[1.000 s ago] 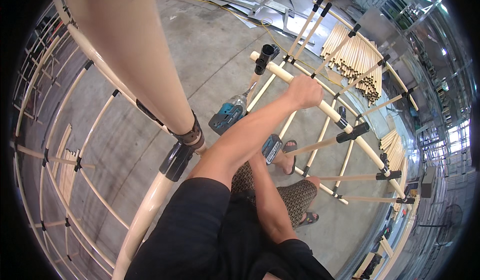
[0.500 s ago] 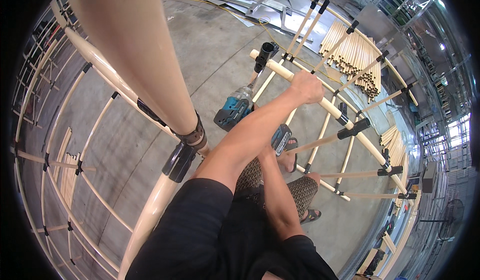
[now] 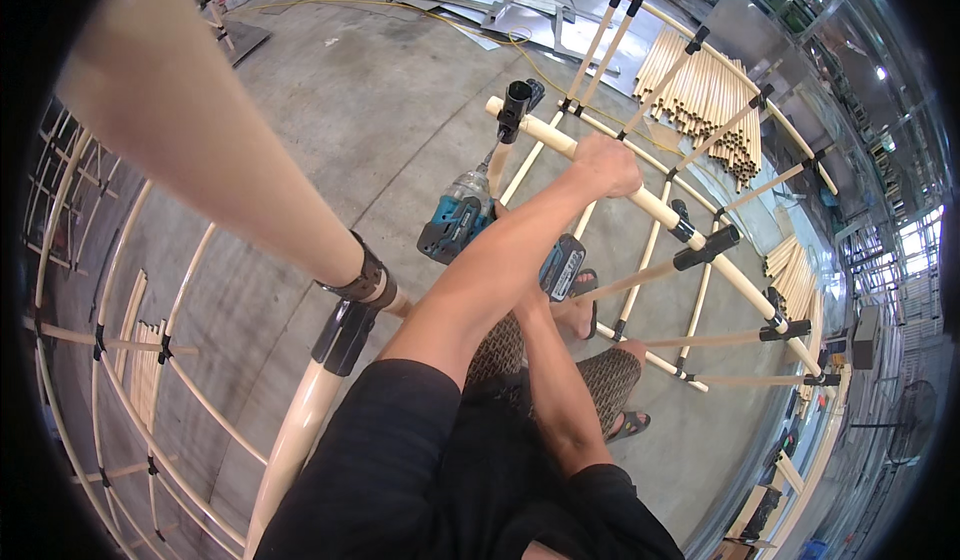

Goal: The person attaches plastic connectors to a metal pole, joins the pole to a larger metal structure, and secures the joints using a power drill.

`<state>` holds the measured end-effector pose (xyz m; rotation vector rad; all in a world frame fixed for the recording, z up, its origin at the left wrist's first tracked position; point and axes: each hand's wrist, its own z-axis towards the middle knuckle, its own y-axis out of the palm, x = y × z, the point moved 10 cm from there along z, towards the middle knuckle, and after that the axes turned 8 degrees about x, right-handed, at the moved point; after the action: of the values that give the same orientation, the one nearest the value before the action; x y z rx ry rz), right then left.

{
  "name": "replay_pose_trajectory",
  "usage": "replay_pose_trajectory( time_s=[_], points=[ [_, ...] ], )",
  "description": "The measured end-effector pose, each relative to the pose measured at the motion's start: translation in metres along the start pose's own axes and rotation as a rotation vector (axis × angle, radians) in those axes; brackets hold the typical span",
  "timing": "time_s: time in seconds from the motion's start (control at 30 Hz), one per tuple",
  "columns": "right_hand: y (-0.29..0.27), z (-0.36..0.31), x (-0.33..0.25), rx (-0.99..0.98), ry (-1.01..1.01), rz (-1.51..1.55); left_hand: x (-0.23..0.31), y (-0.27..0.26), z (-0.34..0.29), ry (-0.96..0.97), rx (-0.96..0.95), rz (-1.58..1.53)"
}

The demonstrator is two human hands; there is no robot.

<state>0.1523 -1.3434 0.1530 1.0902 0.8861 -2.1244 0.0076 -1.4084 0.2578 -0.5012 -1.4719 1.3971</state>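
My left hand (image 3: 608,165) is wrapped around a cream pipe (image 3: 562,141) of a frame, its forearm crossing over the right one. My right hand (image 3: 533,305) is mostly hidden beneath that forearm and grips a teal and black cordless drill (image 3: 452,222). The drill's battery (image 3: 562,266) shows on the other side of the forearm. Its bit points up at a black pipe joint (image 3: 514,106) near the pipe's end and seems to meet it; exact contact is too small to tell.
A thick cream pipe (image 3: 215,150) rises close on my left from a black joint (image 3: 345,335). More framework (image 3: 100,340) stands beyond it. Pipe stubs with black joints (image 3: 706,247) stick up on the right. Bundled pipes (image 3: 700,110) and metal sheets (image 3: 560,20) lie farther off.
The view has shifted, and the thick near pipe now leans farther left. The drill and black joint appear slightly farther left in view. Both hands keep their hold.
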Motion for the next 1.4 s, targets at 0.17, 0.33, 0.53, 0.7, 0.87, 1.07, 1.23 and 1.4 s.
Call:
replay_pose_trajectory(
  time_s=[0.17,0.33,0.53,0.7,0.87,1.07,1.23,1.4],
  points=[
    [-0.010,-0.008,-0.006,0.041,0.008,0.004,-0.004,0.004,-0.002,-0.020,0.017,0.001],
    [-0.010,-0.006,-0.006,0.098,0.066,0.071,-0.002,-0.004,-0.004,-0.012,0.035,0.020],
    [0.001,-0.004,0.012,0.091,0.121,-0.016,0.000,0.003,0.002,0.031,0.025,0.054],
    [0.005,-0.004,0.007,0.131,0.104,0.032,-0.001,0.001,0.000,0.006,0.031,0.034],
    [0.017,-0.011,0.030,0.126,0.133,0.024,0.004,0.001,0.003,0.021,-0.027,0.055],
    [0.021,-0.010,0.029,0.241,0.104,0.119,-0.003,0.003,0.008,0.006,-0.001,0.065],
    [0.026,-0.015,0.035,0.174,0.227,0.228,-0.010,0.007,0.009,-0.031,-0.048,0.066],
    [0.038,-0.007,0.039,0.171,0.143,0.128,-0.007,0.008,0.011,-0.013,-0.045,0.079]
  ],
)
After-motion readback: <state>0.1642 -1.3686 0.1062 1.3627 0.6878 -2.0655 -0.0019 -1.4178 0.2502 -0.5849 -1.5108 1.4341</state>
